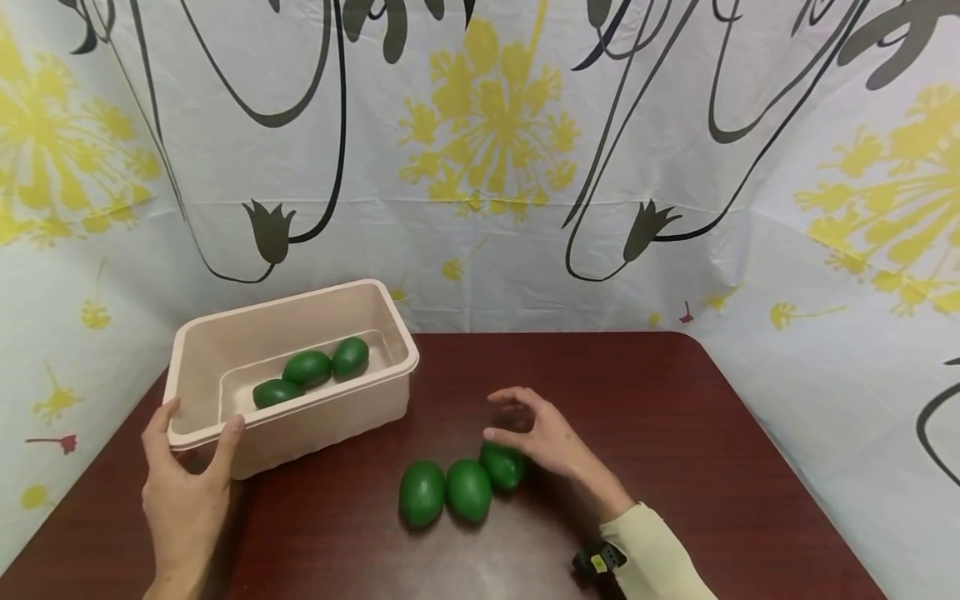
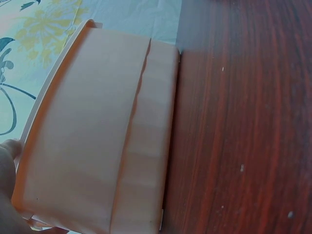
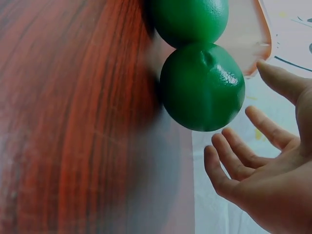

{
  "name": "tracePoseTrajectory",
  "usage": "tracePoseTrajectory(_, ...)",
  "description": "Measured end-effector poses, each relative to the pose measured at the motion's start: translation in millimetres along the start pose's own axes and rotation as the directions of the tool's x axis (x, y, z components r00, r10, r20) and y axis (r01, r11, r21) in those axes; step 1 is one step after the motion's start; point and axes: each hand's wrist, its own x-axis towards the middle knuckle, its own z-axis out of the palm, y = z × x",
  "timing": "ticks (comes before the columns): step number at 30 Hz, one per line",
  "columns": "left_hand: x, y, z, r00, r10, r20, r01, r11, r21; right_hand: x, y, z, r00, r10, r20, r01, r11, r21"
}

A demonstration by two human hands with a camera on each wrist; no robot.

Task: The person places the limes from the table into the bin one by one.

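left hand: at 7 o'clock on the table, thumb and forefinger curled onto the near rim of the beige bin, gripping its corner. right hand: at 5 o'clock, fingers spread and relaxed, holding nothing, hovering just over the right-hand green fruit. two more loose fruits lie touching in a row at 6 o'clock, just left of it. nothing stands between the row and the bin.

the right wrist view shows a gap between the fingertips and the fruit; the head view does not resolve it. the left wrist view shows only the bin's outer wall and bare wood.

farther, three fruits lie inside the bin at 10 o'clock. open table extends from 12 to 3 o'clock up to the patterned curtain.
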Motion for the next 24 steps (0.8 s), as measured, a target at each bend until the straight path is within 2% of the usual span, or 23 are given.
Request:
tracePoseTrajectory(7, 1.3, 1.1, -0.9, 1.000, 0.001, 0.011, -0.002, 1.000, 0.009, -2.2, 5.7, -4.1, 0.993, -0.053, 0.105, 0.051, 0.998, 0.025)
tracePoseTrajectory(14, 0.4, 1.8, -1.1, 1.000, 0.015, 0.009, -0.015, 1.000, 0.008, -4.3, 13.1, -9.0, 0.979, -0.083, 0.189, 0.085, 0.996, -0.005)
tracePoseTrajectory(24, 0.8, 1.7, -1.1, 1.000, 0.020, 0.007, -0.020, 1.000, 0.008, -10.6, 16.6, -13.1, 0.964, -0.079, 0.253, 0.083, 0.997, -0.005)
